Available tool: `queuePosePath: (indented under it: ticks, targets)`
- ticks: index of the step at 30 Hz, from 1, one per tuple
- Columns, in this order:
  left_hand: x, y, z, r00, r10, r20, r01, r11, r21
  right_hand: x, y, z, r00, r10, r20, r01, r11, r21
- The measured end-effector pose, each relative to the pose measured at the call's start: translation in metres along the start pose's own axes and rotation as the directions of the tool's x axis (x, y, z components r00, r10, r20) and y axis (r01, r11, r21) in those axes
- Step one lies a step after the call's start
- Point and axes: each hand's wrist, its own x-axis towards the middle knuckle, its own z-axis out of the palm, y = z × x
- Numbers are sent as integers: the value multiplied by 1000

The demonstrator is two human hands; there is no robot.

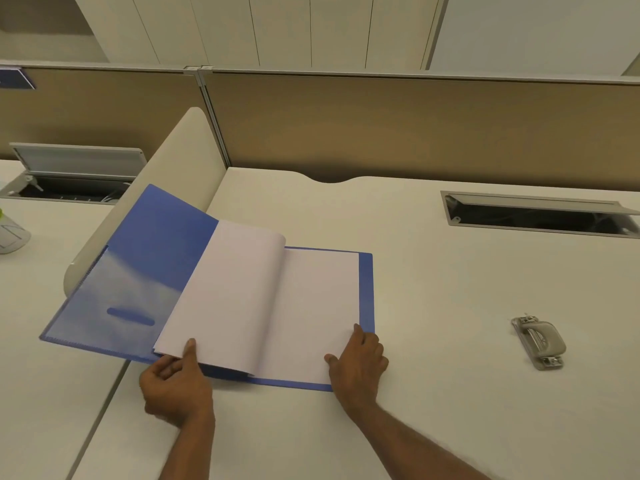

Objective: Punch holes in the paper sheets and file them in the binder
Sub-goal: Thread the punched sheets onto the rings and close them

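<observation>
- A blue binder [156, 251] lies open at the left of a white desk [450, 278], its front cover tilted up against a low divider.
- The paper sheets [239, 289] sit inside it; some are lifted and curve leftward.
- The left hand [176, 386] pinches the lower corner of the lifted sheets, thumb [189, 348] on top.
- The right hand [360, 362] presses the flat page, fingers straight and thumb spread apart.
- A grey hole punch [538, 342] lies well apart, to the right.
- A blue label [14, 79] on the partition is too blurred to read.
</observation>
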Motion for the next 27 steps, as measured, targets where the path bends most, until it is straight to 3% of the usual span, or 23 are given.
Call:
queuePosePath:
  ticks: [2,4,5,7,9,10,14,16,18,23,25,27]
  targets:
    - [-12,6,1,990,140,1,-140,990,5,1,1,0,1000,15,-6,-15,1000,16]
    - [-35,10,3,902,411,135,-417,909,15,3,1,-1,999,33,3,-33,999,33]
    - [-48,9,5,807,536,249,-553,833,-1,4,0,-1,999,46,11,-46,998,44]
    - [-74,4,12,552,684,477,-745,661,-87,6,-3,-2,997,70,33,-72,995,63]
    - [-95,-4,22,305,719,625,-830,522,-197,8,-6,-2,994,94,62,-100,990,100]
    - [-101,-7,28,228,709,667,-838,492,-236,10,-6,-3,991,106,80,-116,984,134]
    - [-99,-10,38,116,559,821,-785,558,-269,16,-2,-11,978,131,160,-185,901,393]
    - [-91,-15,37,43,471,881,-794,551,-256,19,0,-16,972,89,216,-210,738,642]
    - [-88,-18,34,18,439,898,-835,500,-227,21,2,-21,973,53,224,-209,612,763]
    - [-90,-20,36,115,561,820,-859,471,-201,24,7,-22,986,-20,164,-125,559,820]
    - [-92,-19,35,207,620,757,-837,513,-191,24,7,-23,987,-46,156,-106,547,830]
    - [-93,-17,32,398,607,688,-751,647,-136,27,9,-24,984,-43,170,-123,525,842]
